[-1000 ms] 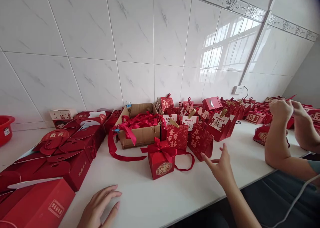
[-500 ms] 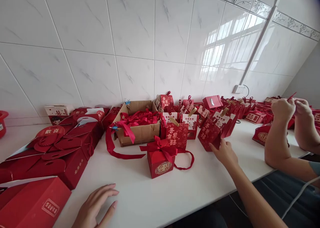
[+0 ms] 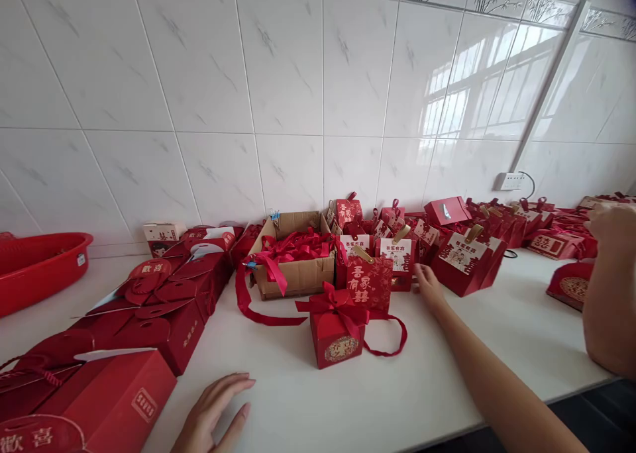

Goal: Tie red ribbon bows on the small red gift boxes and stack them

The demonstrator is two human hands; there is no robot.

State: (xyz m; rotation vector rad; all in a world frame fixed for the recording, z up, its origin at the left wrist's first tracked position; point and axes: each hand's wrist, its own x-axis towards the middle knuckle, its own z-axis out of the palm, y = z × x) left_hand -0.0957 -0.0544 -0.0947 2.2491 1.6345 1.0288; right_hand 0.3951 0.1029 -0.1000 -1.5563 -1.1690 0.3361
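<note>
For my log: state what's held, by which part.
Left hand holds nothing; right hand is at the right edge of the white-fronted box, hold unclear.

We read 歡喜 on the far round flap [image 3: 149, 279] and near round flap [image 3: 42, 434] at left, 吾家有囍 on the patterned red gift bag [image 3: 370, 284] mid-scene, and 吾家有喜 on the white-fronted gift bag [image 3: 396, 257] just right of it.
</note>
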